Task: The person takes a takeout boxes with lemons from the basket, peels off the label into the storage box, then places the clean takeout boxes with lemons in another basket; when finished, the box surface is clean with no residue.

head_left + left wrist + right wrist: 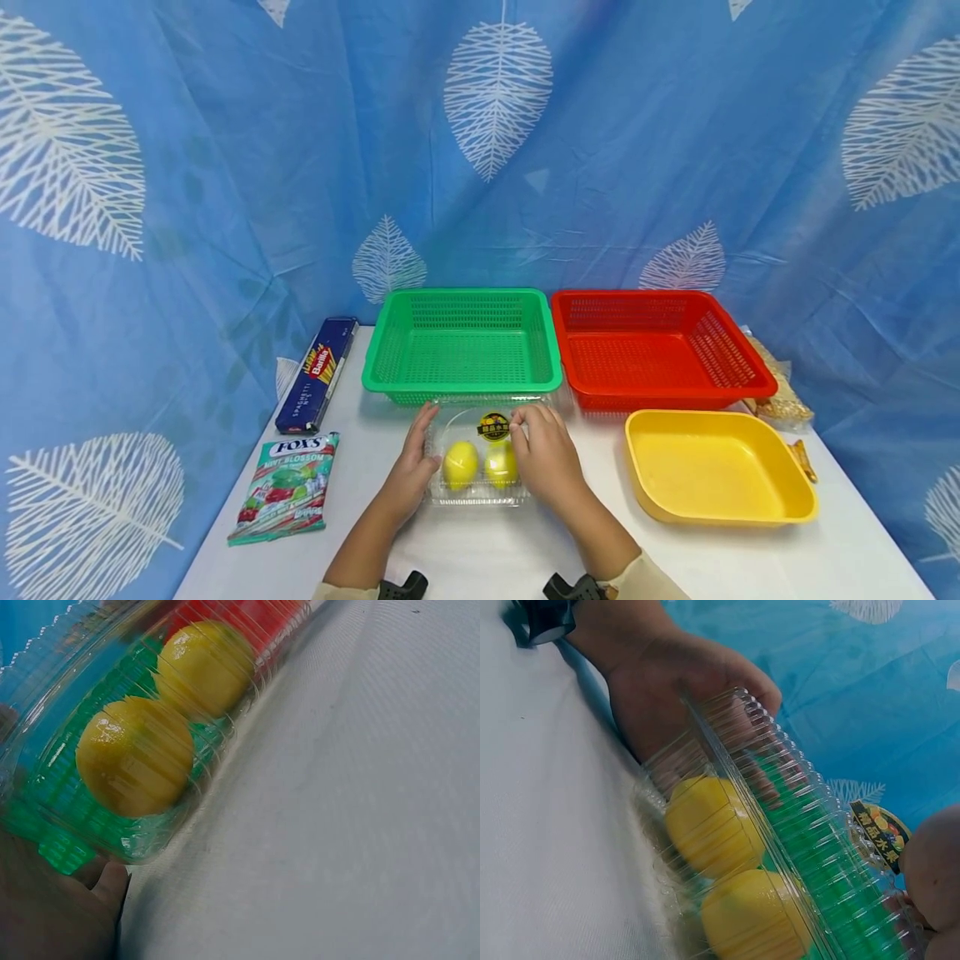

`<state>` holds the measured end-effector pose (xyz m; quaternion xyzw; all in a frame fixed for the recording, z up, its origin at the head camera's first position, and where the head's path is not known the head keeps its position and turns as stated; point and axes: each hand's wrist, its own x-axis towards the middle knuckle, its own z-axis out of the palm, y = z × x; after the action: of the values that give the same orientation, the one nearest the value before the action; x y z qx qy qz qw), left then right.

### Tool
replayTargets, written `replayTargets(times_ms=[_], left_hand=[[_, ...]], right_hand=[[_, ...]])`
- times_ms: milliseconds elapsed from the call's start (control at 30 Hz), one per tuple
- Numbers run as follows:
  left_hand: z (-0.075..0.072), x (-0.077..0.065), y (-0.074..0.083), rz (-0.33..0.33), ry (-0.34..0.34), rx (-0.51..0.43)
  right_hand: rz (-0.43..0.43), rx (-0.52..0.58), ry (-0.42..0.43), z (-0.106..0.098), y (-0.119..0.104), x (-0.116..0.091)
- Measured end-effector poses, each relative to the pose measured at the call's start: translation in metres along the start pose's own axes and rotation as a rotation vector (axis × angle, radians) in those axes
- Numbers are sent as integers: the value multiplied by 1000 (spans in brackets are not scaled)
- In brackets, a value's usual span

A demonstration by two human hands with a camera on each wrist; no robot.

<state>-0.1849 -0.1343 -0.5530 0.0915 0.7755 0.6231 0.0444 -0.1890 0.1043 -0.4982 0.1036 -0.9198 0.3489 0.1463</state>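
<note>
While the fingers of the left hand (411, 468) are held fairly straight along the near left side of a clear plastic container (474, 502), its thumb is spread from them toward the front of that same side. By the right hand (551, 458), whose fingers are bent, the right part of the lid is touched close to a black and gold label (492, 427); whether the plastic is pinched there or only pressed cannot be told. Inside the container, which is set on the white table (465, 554) between the two hands, two yellow fruits are held side by side, a left fruit (461, 464) and a right fruit (500, 467), both seen through the ridged plastic. Just behind the container a green basket (461, 387) is placed, with a red basket (667, 392) set beside it on the right. In front of the red basket, to the right of the hands, a yellow basin (712, 479) is seen, its far right side partly bordered by a small orange-brown item (803, 460) that cannot be made out. Beyond the red basket's right side a clear bag of pale yellow pieces (780, 393) is partly hidden. Farther left, a dark blue spaghetti box (317, 375) is laid slantwise behind a green candy bag (287, 487). Everything is backed by a blue curtain (300, 125) patterned with white leaves.
</note>
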Motion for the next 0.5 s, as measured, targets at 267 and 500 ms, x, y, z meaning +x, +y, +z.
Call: replayTargets(times_ms=[267,500], left_hand=[[1,1,0,-5,6,13],[1,-1,1,-21,2,-1]], right_hand=[[61,168,-15,-8,6,0],[114,342,-58,-20,12,-3]])
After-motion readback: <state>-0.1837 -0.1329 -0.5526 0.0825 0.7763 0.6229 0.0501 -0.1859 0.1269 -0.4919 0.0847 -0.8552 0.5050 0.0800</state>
